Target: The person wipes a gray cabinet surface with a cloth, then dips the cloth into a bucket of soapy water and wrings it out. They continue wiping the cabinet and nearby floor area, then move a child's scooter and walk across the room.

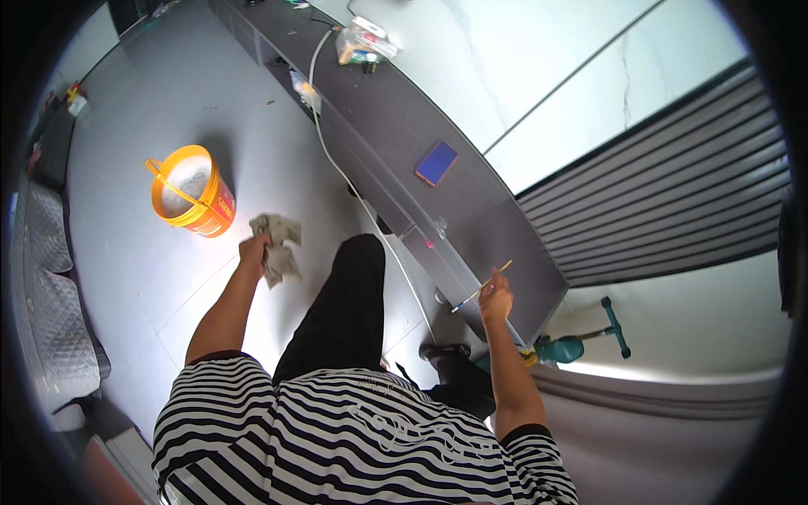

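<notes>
A crumpled grey-beige cloth point(281, 247) hangs from my left hand point(254, 251), blurred, over the tiled floor. My right hand point(497, 298) grips a thin yellow stick point(503, 267) like a pencil; its white and blue end points down to the left, and whether it is a pencil or a small brush I cannot tell. That hand is above the front edge of a long low dark cabinet point(379, 120). On the cabinet top lies a flat blue box or book point(437, 163) with orange edges. An orange bucket point(218, 211) holding foamy, whitish water stands left of the cloth.
A white cable point(334, 161) runs over the cabinet front to the floor. A clear bag of small items point(363, 45) sits at the cabinet's far end. Beyond its near end stands a green ride-on toy point(564, 348). A quilted grey sofa point(66, 331) lines the left.
</notes>
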